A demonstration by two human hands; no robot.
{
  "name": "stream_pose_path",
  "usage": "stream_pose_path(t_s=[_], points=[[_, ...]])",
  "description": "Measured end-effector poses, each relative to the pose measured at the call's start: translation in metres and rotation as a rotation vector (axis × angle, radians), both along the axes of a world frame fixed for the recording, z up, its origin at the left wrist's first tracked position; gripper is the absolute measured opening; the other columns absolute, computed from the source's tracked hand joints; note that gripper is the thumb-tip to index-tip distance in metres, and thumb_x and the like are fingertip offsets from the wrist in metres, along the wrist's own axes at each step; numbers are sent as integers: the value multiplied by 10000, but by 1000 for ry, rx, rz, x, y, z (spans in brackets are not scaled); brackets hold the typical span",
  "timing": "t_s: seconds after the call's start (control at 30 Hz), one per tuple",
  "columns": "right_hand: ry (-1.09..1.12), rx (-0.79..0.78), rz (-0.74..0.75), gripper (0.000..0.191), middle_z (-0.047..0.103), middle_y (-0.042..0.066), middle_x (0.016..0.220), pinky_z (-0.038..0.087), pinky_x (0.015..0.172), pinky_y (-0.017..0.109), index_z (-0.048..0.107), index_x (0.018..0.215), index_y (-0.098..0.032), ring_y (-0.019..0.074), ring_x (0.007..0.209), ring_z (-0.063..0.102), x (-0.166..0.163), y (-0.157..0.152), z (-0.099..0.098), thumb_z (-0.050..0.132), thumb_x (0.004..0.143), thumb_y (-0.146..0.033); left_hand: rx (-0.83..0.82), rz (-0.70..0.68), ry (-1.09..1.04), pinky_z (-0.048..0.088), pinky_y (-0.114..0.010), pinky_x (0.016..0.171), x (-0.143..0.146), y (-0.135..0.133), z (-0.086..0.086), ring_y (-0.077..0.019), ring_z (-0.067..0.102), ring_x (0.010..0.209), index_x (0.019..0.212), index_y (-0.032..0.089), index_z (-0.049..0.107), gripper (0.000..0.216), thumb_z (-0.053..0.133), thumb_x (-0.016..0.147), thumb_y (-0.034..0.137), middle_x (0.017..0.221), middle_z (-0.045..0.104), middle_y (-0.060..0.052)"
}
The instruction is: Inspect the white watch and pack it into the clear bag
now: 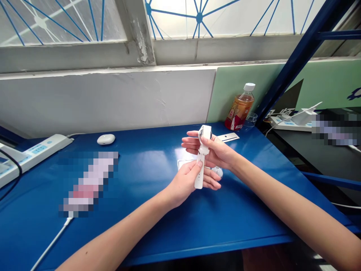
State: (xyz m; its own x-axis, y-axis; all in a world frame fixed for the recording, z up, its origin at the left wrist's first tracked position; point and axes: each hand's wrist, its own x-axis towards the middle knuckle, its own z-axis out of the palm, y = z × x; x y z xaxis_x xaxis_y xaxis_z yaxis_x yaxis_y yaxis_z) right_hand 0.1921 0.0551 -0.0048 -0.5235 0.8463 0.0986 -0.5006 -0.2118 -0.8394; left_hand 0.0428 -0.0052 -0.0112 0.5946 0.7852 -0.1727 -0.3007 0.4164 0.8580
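Observation:
Over the middle of the desk, both hands are on a white wristwatch [203, 147] with a strap that hangs downward and shows small holes. My left hand [186, 175] pinches the lower strap under its thumb, its other fingers stretched out behind. Higher up, my right hand [220, 149] grips the watch near its rounded, dark-edged part, thumb in front. Partly hidden beneath the hands lie a clear, rounded object [217, 172] and a white-edged flat item [182, 162]. Just behind my right hand rests a flat white card or strip [229, 137].
A bottle [239, 107] with an orange-red label stands at the back right beside a clear cup [251, 119]. To the left are a white earbud case [106, 139], a blurred phone-like item [90, 184] on a white cable [52, 244], and a power strip [39, 152]. A blue post [293, 56] rises at right.

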Motion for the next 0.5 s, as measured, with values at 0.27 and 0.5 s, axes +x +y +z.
stream_pose_path(t_s=[0.27, 0.5], points=[[1, 31, 107, 324, 721, 85, 1224, 494, 1044, 346, 684, 1198, -188, 194, 1126, 682, 3, -4, 6, 672, 875, -172, -55, -23, -10, 577, -395, 769, 1, 0, -4, -256, 747, 758, 991, 57, 644, 417, 648, 914, 467, 890, 747, -187], [-41, 29, 86, 337, 722, 94, 1220, 505, 1033, 351, 677, 1212, -186, 204, 1121, 686, 3, -3, 5, 673, 875, -171, -32, -9, 9, 562, -431, 833, 1, -1, -3, -294, 744, 871, 1036, 49, 645, 418, 654, 918, 450, 983, 740, -223]])
